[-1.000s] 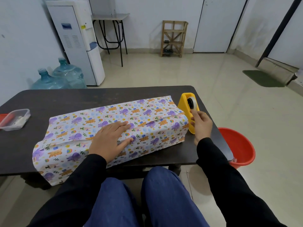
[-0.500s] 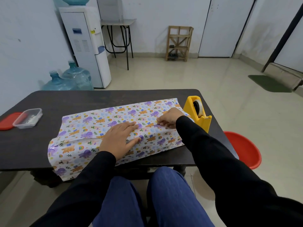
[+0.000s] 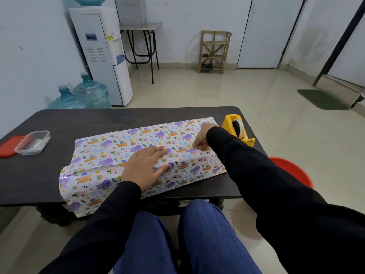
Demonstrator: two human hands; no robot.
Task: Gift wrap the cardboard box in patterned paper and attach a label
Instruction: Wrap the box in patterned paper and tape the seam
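Paper-wrapped box: lengthwise across the tabletop, middle to right, slightly skewed, left end nearer the front edge. Patterned paper over the top and front face, cardboard itself hidden. Overlap seam along the top, left to right. Left end of the paper unfolded, loose sleeve drooping over the front edge. Right end loose too, short of the right edge.

Left hand: flat, palm down on the seam around mid-length, fingers straight and close together, thumb on the near side. Pressing, not gripping.

Right hand: arm crossed over the box's right end, fingers bent, tips down on the seam just right of the left fingertips, small gap between the hands. Can't tell whether anything is pinched under the tips.

Yellow tape dispenser: upright at the right edge toward the back-right corner, just beside the box's right end, roll mounted.

Clear plastic container: near the left edge, small contents unreadable. Red lid just left of it.

Off the table: red basin on the floor to the right, partly behind the right sleeve. Water dispenser by the back-left wall, two blue jugs beside it. Wooden rack against the back wall.
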